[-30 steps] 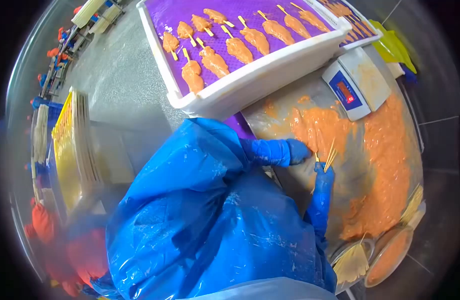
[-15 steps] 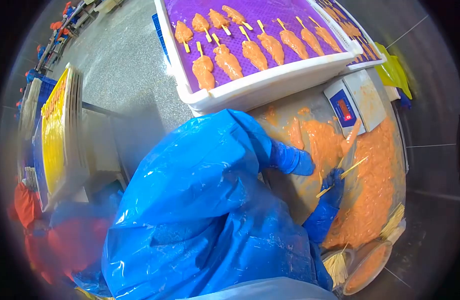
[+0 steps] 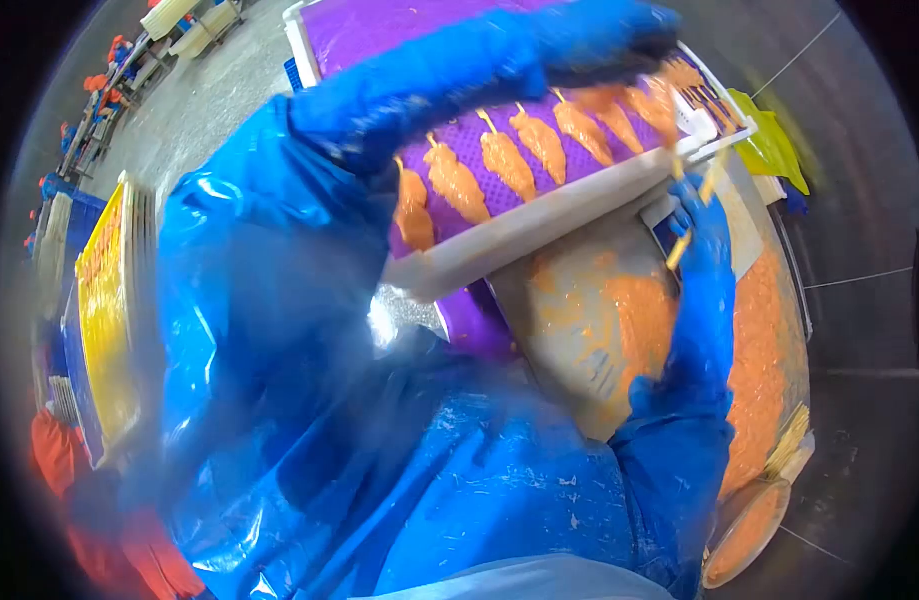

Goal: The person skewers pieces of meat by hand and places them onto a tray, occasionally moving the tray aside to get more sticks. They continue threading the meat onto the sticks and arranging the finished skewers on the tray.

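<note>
The right hand (image 3: 704, 222) closes its fingers around wooden skewers (image 3: 678, 250). The left hand (image 3: 605, 35) is over the tray (image 3: 540, 225), too blurred to tell its grip.

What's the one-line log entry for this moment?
left hand above tray | right hand gripping bare sticks by tray corner | tray holds meat skewers

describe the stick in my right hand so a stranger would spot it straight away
Find the big white tray lined in purple, loaded with orange meat skewers. Just off its near right corner a blue-gloved right hand is raised, gripping a bamboo stick. Unlike the sticks on the tray, it looks bare, with no meat on it.
</note>
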{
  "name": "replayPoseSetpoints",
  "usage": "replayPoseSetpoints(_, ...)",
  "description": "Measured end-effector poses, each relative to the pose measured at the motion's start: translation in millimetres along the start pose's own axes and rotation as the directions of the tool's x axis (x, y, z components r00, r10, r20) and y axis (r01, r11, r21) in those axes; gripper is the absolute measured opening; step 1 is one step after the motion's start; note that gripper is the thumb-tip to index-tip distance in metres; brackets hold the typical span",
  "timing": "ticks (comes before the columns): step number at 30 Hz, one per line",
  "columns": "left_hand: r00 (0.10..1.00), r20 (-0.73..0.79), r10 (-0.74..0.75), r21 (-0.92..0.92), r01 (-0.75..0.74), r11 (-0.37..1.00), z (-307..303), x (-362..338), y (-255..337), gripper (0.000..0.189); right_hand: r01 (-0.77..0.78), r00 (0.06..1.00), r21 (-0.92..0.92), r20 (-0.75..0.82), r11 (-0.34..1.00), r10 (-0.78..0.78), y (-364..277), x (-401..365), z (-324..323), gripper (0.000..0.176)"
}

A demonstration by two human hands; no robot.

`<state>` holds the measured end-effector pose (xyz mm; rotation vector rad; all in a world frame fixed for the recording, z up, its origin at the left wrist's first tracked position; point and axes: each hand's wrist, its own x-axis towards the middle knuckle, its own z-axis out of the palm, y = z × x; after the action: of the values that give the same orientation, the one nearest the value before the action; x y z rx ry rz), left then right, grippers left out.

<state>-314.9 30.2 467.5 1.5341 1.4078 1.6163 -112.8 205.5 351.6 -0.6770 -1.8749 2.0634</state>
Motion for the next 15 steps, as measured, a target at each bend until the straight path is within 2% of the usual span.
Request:
replayPoseSetpoints(1,0.986,0.048,-0.16,-0.496,0.163,0.853,-20.5,2.4,1.2,0.024,-0.01,1.0,-0.116,-0.031,0.993,0.006,-8.6,19.5,20.4,0.035)
replayPoseSetpoints(2,0.986,0.054,-0.156,-0.496,0.162,0.853,-29.5,2.7,-1.1,0.024,0.018,0.999,-0.048,0.044,0.999,-0.016,-5.4,45.7,28.8,0.036)
replayPoseSetpoints(3,0.974,0.029,-0.225,-0.375,0.22,0.901,-42.8,-1.6,-3.8,0.018,0.038,0.992,0.019,0.117,0.999,-0.04,-1.6,71.5,42.7,0.036)
replayPoseSetpoints(4,0.957,-0.005,-0.291,-0.249,0.281,0.927,-54.7,-6.4,-9.0,0.018,0.032,0.992,0.047,0.124,0.998,-0.038,-8.3,84.6,63.5,0.035)
replayPoseSetpoints(7,0.879,-0.166,-0.446,0.126,0.468,0.875,-86.8,-24.2,-33.0,0.041,0.034,0.985,0.034,0.17,0.999,-0.04,-9.5,125.4,111.3,0.029)
replayPoseSetpoints(8,0.913,-0.066,-0.403,0.571,0.366,0.735,-98.8,-28.1,-44.1,0.031,0.053,0.976,0.001,0.21,0.999,-0.052,-7.0,139.9,122.2,0.025)
replayPoseSetpoints(9,0.915,0.047,-0.4,0.883,0.149,0.444,-108.1,-32.9,-60.7,0.028,0.056,0.976,0.001,0.21,0.998,-0.055,-5.9,150.9,130.0,0.025)
replayPoseSetpoints(10,0.931,0.075,-0.358,0.867,0.117,0.485,-100.9,-45.3,-68.4,0.028,0.038,0.978,-0.068,0.208,0.997,-0.023,-1.3,164.5,137.8,0.02)
replayPoseSetpoints(11,0.85,-0.027,-0.526,0.898,0.252,0.361,-97.0,-47.4,-74.0,0.029,0.019,0.979,-0.136,0.204,0.99,0.009,3.5,177.6,146.0,0.016)
replayPoseSetpoints(13,0.876,0.12,-0.466,0.969,-0.001,0.249,-108.0,-54.3,-135.3,0.029,0.031,0.973,-0.123,0.23,0.992,-0.001,20.9,205.6,149.6,0.014)
replayPoseSetpoints(15,0.891,0.125,-0.436,0.967,-0.01,0.256,-101.4,-62.1,-151.9,0.028,0.08,0.954,-0.301,0.3,0.95,0.015,26.1,217.4,151.0,0.014)
